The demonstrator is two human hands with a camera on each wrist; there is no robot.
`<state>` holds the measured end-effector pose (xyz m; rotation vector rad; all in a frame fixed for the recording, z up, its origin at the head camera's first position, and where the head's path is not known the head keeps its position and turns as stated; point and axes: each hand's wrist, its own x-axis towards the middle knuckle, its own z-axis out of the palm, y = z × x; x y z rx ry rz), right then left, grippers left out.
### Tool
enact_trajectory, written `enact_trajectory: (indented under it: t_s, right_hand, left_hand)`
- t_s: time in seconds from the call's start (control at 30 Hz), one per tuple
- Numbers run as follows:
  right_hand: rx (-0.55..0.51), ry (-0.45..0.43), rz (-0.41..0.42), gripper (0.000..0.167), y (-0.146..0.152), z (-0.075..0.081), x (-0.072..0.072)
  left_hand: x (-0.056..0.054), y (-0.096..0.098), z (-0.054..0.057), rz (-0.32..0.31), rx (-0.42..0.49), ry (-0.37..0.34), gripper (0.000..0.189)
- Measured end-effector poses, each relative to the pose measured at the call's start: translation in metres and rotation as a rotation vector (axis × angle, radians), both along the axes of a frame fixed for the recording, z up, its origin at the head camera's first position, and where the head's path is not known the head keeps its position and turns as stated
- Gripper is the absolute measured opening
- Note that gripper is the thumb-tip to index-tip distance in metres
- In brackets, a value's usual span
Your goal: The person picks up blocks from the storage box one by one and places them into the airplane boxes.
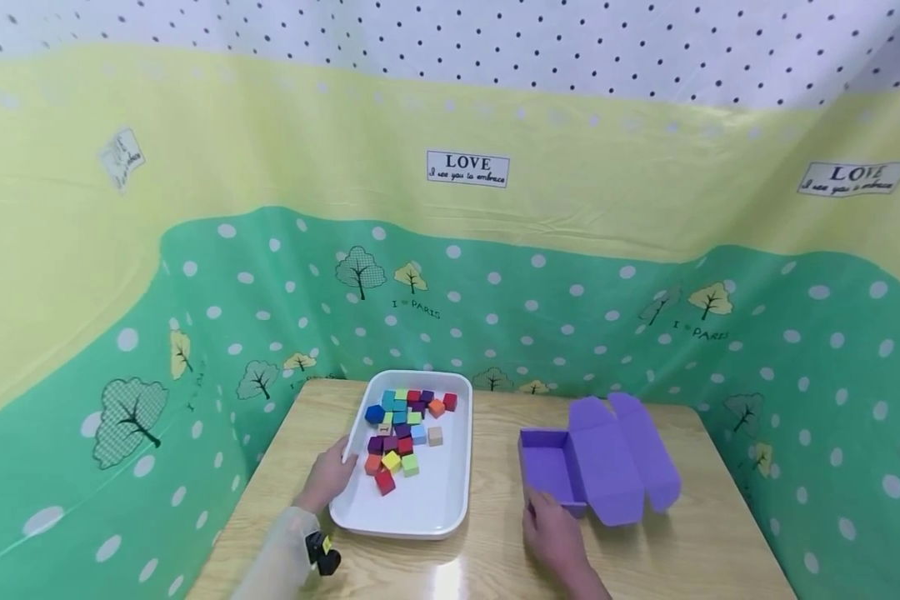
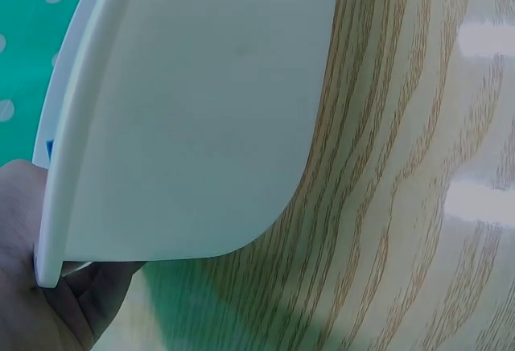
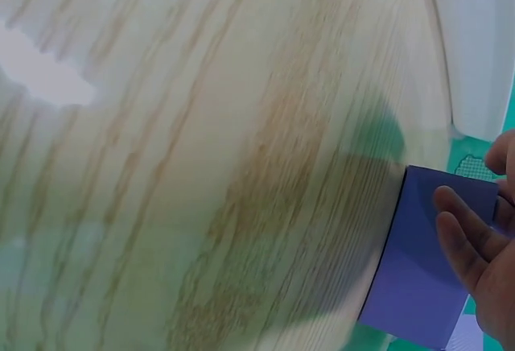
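A white plastic tray [image 1: 435, 504] holds several small coloured blocks [image 1: 402, 446], including red, orange, yellow, green, blue and purple ones. My left hand [image 1: 328, 477] grips the tray's left rim; in the left wrist view, fingers [image 2: 96, 295] reach under the rim. To the right sits a purple cardboard box [image 1: 546, 467], its lid [image 1: 607, 471] folded back to the right. My right hand [image 1: 553, 533] holds the box at its front left corner. In the right wrist view, fingers [image 3: 463, 242] lie against the box's outer wall, while the far side of the grip is partly hidden.
Tray and box stand apart on a wood-grain table [image 1: 495, 483]. A green, yellow and white printed curtain [image 1: 495, 283] surrounds the back and sides of the table. A black device [image 1: 322, 554] is strapped to the left wrist.
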<state>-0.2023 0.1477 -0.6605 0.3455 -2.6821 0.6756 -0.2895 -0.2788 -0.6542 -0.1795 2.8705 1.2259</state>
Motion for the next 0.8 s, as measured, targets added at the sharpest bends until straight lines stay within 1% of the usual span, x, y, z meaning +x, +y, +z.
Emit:
enact_trajectory:
  t_s: [0.03,0.13,0.23,0.3,0.4,0.57,0.7,0.8]
  right_hand:
    - [-0.003,0.001,0.004,0.037,-0.0011,0.0006,0.0001]
    - [0.001,-0.035,0.003,0.038,-0.0043,0.0027,-0.0004]
    - [0.006,-0.086,0.000,0.039,-0.0063,0.0050,-0.0018]
    - [0.010,-0.102,-0.005,0.039,-0.0065,0.0061,-0.0028]
    - [0.008,-0.100,0.002,0.039,-0.0057,0.0085,-0.0044]
    - [0.015,-0.076,0.014,0.039,-0.0042,0.0092,-0.0066]
    - [0.002,-0.077,0.014,0.039,-0.0043,0.0101,-0.0050]
    - [-0.002,-0.087,0.012,0.040,-0.0052,0.0106,-0.0008]
  left_hand:
    - [0.0001,0.0003,-0.0004,0.002,0.001,-0.006,0.048]
    - [-0.0003,0.0007,-0.0009,0.014,-0.002,-0.015,0.048]
    - [-0.0029,0.0007,-0.0006,0.017,0.002,-0.024,0.048]
    - [-0.0053,0.0008,-0.0010,0.015,0.010,-0.030,0.048]
    - [-0.0052,0.0009,-0.0010,0.022,0.017,-0.035,0.048]
    - [-0.0041,0.0012,0.0011,0.034,0.035,-0.077,0.050]
    - [-0.0047,-0.0006,0.0017,0.020,0.046,-0.093,0.053]
    - [-0.0037,-0.0041,-0.0014,0.002,0.027,-0.096,0.055]
